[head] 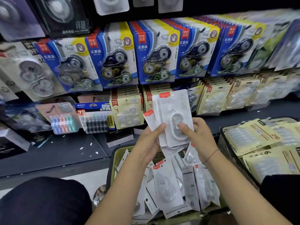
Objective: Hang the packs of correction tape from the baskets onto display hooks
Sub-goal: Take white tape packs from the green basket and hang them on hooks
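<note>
Above the green basket [113,159], a small stack [172,109] of white correction-tape packs is held upright before the display, between both hands. The left hand [150,143] is curled round the stack's lower left edge, with the thumb laid across the front. The right hand [200,138] is closed on the lower right, its thumb pressed on the clear blister of the front pack and its fingers hidden behind. The stack is slightly fanned, so that a second red label is shown at the left. More loose packs [167,189] of the same kind are heaped in the basket below, and a dark basket [221,140] at the right is filled with beige packs [256,137]. On the wall, blue packs [154,54] are hung in an upper row and beige cards [126,111] in a lower row just behind the stack; a hook tip [158,32] is seen above one blue pack. The packs can be judged light, with thin card backs that are stiff enough to stay flat but easily bent. The smooth plastic fronts are likely to slide over one another, as the fanning suggests. A single pack is best pinched by its lower card border or side edges, not by the blister, which could be dented. The top by the red label should be left free for the hook. The hang hole itself is too blurred to be made out.
</note>
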`<state>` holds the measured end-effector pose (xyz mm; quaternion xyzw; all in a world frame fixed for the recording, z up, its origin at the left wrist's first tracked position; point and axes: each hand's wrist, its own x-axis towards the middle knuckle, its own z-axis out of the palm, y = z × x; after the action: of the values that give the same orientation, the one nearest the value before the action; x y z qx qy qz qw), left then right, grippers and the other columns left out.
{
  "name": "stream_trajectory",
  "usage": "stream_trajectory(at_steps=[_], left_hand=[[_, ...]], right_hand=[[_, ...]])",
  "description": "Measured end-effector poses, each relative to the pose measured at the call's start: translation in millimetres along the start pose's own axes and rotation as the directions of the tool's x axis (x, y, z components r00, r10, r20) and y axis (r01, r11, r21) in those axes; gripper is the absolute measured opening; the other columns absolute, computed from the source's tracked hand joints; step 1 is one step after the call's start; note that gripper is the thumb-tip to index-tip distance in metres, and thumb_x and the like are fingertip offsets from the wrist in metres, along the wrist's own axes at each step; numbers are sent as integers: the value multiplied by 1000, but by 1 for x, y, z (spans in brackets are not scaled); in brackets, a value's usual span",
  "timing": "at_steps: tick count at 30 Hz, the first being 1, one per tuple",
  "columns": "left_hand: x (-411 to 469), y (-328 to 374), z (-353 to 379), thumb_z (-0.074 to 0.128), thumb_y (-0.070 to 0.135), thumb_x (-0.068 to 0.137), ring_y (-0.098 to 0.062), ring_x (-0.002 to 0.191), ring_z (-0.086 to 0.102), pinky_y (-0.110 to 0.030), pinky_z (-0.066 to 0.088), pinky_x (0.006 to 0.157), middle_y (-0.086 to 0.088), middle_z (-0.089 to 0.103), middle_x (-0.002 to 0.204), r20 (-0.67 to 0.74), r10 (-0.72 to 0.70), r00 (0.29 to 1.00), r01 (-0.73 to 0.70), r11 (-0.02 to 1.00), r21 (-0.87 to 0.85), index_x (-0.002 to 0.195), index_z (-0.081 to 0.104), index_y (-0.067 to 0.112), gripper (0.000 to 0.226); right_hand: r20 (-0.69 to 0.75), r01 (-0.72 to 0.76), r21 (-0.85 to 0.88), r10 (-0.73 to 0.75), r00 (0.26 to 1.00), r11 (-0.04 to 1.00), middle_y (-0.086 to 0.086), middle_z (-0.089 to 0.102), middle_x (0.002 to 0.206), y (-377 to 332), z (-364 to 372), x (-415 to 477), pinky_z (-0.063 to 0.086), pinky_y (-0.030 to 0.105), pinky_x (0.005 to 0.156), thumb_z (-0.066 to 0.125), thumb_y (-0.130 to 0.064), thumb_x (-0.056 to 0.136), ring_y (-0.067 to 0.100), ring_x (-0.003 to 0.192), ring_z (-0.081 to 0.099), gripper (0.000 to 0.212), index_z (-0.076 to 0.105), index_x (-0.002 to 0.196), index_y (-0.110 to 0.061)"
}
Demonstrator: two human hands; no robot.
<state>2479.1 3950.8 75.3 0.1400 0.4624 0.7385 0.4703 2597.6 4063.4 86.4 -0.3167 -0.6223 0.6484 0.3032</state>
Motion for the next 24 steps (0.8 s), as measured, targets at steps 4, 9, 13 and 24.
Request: stream_trajectory(at_steps=[4, 9, 13, 24], left_hand=[[1, 7, 12, 67, 31, 79, -29, 116, 65, -49, 49, 103, -13, 69, 124, -24, -22, 999, 23, 998, 51, 134, 57, 11, 59], [11, 35, 27, 73, 32, 71, -28, 109, 68, -47, 54, 96, -11, 72, 118, -47, -7, 999, 14, 988, 151, 127, 60, 13, 61], [24, 67, 45, 77, 26, 65, -24, 101, 71, -40, 57, 87, -8, 75, 108, -46, 76, 996, -66, 979, 191, 121, 63, 14, 58], [61, 219, 105, 75, 23, 77, -18, 93, 74, -36, 58, 82, 0, 78, 98, 63, 521, 851, -503, 777, 378, 108, 67, 19, 33]], right_hand=[[45, 16, 54, -19, 999, 998, 7, 72, 103, -7, 0, 0, 54, 30, 75, 74, -38, 72, 20, 93, 69, 44, 56, 107, -17], [58, 13, 165, -23, 998, 986, 7, 73, 99, -32, -5, 16, 55, 35, 79, 79, -29, 74, 23, 92, 68, 38, 62, 103, -12], [24, 133, 125, -137, 990, 983, 1, 71, 96, -74, -6, 36, 54, 27, 74, 72, -19, 82, 14, 86, 67, 21, 64, 100, -14], [-89, 531, 101, -524, 847, 842, 1, 72, 104, -242, -24, 129, 53, 38, 90, 67, -28, 88, 18, 95, 67, 14, 63, 101, -24]])
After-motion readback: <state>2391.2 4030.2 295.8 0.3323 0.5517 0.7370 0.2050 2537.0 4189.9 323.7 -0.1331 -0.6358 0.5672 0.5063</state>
